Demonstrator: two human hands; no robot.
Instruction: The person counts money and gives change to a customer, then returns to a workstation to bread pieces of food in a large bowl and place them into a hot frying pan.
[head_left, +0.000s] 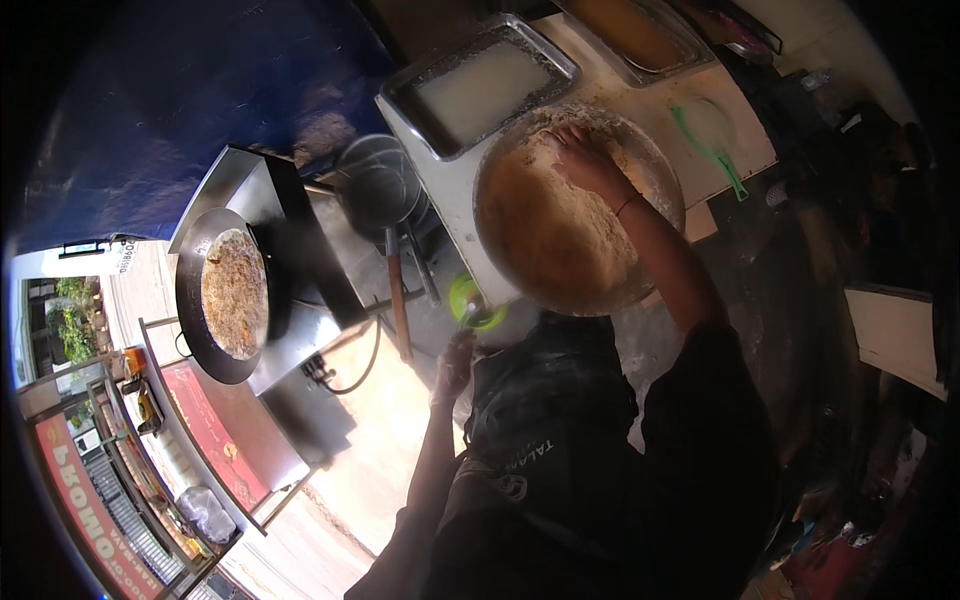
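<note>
Before me a large round metal basin (495, 255) holds a mound of pale flour-like powder (592, 225). My right hand (589, 161) reaches into it near the far rim, fingers down on the powder; whether they close on anything is hidden. Low on the left, my left hand (454, 366) grips the handle of a metal spoon or ladle (470, 313). Its head is over a bright green bowl (491, 319), beside the worktop's corner. My left hand looks thinly gloved or dusted white.
Left, a wok (193, 300) of bubbling oil and frying food sits on a metal stove (300, 349). Between stove and worktop (442, 202) lie long-handled strainers (379, 187). Trays of pale liquid (420, 127) and orange-brown contents (637, 37) and a green sieve (705, 131) stand beyond.
</note>
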